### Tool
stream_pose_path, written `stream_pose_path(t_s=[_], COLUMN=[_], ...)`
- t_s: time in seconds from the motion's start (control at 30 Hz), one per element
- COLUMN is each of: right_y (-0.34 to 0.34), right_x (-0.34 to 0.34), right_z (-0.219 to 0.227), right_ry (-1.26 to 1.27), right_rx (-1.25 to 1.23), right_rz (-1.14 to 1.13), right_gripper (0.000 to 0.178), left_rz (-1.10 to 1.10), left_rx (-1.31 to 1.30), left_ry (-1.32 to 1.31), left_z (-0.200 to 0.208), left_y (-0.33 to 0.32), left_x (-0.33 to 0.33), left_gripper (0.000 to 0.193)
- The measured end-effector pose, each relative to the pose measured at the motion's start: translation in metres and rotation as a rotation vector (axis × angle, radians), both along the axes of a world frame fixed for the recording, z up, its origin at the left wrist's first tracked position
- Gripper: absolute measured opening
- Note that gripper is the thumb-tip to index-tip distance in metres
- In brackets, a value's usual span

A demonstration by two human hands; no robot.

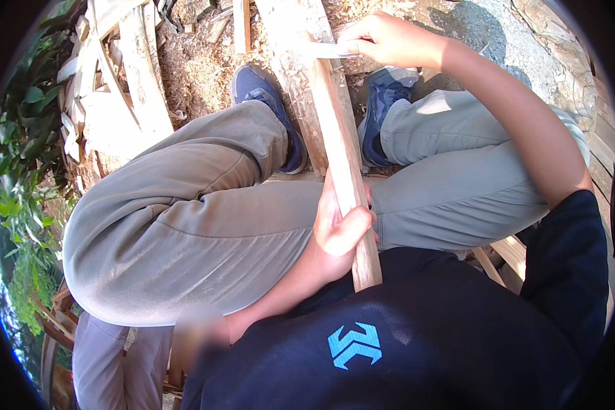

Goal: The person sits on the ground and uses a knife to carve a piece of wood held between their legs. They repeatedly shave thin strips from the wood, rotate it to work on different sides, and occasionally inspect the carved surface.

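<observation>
My left hand (340, 229) is wrapped round the near part of a long, squared wooden stick (333, 130). The stick slants away from my shirt, between my legs, and its far end lies over a thick wooden plank (301, 96). Out at that far end, my right hand (383, 39) is closed on a knife, its fist hiding the handle. The knife's blade (321, 50) is washed out by glare and lies across the stick's tip; whether it bites into the wood I cannot tell.
My blue shoes (261, 89) stand on either side of the plank. Wood shavings (198, 82) cover the ground. Split boards (140, 68) are piled at the far left, beside green plants (20, 205). Another person's grey-trousered legs (119, 362) show at the lower left.
</observation>
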State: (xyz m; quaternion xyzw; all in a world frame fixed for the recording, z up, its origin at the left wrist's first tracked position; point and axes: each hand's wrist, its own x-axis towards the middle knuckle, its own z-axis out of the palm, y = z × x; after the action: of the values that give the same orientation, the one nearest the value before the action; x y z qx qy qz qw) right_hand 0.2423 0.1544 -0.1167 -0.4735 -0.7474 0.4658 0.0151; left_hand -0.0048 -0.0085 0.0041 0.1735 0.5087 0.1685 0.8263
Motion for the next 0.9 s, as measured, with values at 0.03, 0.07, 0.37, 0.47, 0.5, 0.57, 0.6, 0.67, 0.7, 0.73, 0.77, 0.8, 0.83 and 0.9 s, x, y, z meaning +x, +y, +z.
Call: stream_pose_path(t_s=[0.03, 0.07, 0.37, 0.47, 0.5, 0.57, 0.6, 0.67, 0.7, 0.73, 0.77, 0.8, 0.83, 0.9], right_y=[-0.004, -0.009, -0.023, -0.022, -0.023, -0.029, -0.030, -0.029, -0.029, -0.030, -0.031, -0.032, -0.030, -0.031], right_x=[0.003, 0.005, 0.003, 0.006, 0.007, 0.008, 0.008, 0.006, 0.006, 0.006, 0.007, 0.009, 0.009, 0.010], right_z=[-0.011, -0.016, -0.016, -0.012, -0.012, -0.013, -0.013, -0.006, -0.007, -0.008, -0.008, -0.007, -0.002, 0.000], right_ry=[0.048, 0.095, 0.128, 0.159, 0.184, 0.226, 0.208, 0.177, 0.184, 0.188, 0.193, 0.172, 0.154, 0.159], right_rx=[0.050, 0.097, -0.056, 0.008, -0.013, -0.059, -0.057, -0.048, -0.035, -0.024, -0.013, -0.028, -0.038, -0.075], right_rz=[-0.021, -0.042, -0.110, -0.051, -0.069, -0.106, -0.095, -0.072, -0.071, -0.072, -0.072, -0.066, -0.059, -0.079], right_gripper=[0.024, 0.023, 0.026, 0.026, 0.026, 0.026, 0.027, 0.027, 0.027, 0.027, 0.027, 0.027, 0.027, 0.026], left_rz=[-0.006, -0.013, -0.023, -0.028, -0.028, -0.034, -0.037, -0.033, -0.031, -0.036, -0.041, -0.045, -0.039, -0.027], left_rx=[-0.005, -0.013, -0.006, 0.004, 0.009, -0.004, -0.011, -0.022, -0.028, -0.020, -0.013, -0.006, 0.003, 0.021], left_ry=[-0.003, -0.007, -0.040, 0.002, 0.003, -0.009, -0.016, 0.000, 0.008, 0.000, -0.008, -0.016, -0.012, -0.005], left_z=[0.001, 0.001, -0.001, 0.002, 0.003, 0.001, 0.000, 0.001, 0.002, 0.001, 0.001, 0.000, 0.000, -0.002], left_y=[0.001, 0.002, 0.001, 0.001, 0.001, 0.002, 0.002, 0.003, 0.003, 0.003, 0.004, 0.004, 0.003, 0.000], left_x=[0.001, 0.001, -0.002, 0.000, -0.001, -0.002, -0.002, -0.001, -0.001, -0.001, -0.001, -0.002, -0.002, -0.002], left_gripper=[0.059, 0.059, 0.063, 0.061, 0.061, 0.061, 0.061, 0.062, 0.062, 0.063, 0.063, 0.063, 0.063, 0.063])
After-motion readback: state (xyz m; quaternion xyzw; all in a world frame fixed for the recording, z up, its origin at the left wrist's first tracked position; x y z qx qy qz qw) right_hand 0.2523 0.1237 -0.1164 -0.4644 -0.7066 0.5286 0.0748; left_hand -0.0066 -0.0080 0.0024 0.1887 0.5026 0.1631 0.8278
